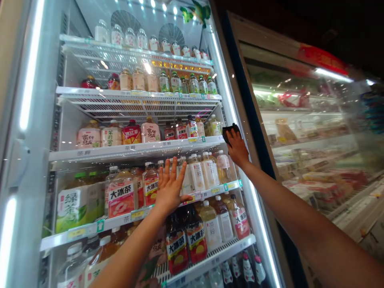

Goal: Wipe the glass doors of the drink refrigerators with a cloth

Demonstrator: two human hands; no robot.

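My left hand (171, 188) is raised in front of the glass door of a lit drinks fridge, palm forward, fingers spread, holding nothing. It seems to rest on the glass. Behind it stand bottles of iced tea (151, 184) on a middle shelf. Further right and higher, my right hand (237, 147) presses a black cloth (231, 129) to the door near its right edge. Part of the cloth is hidden under the fingers. Both arms reach up from the bottom of the view.
White wire shelves (144, 104) hold rows of bottled drinks behind the glass. A bright light strip (223, 76) runs down the door's right side. Another glass-fronted chiller (312, 132) with packaged food stands to the right, partly blurred. A green leaf-like decoration (199, 13) is at the top.
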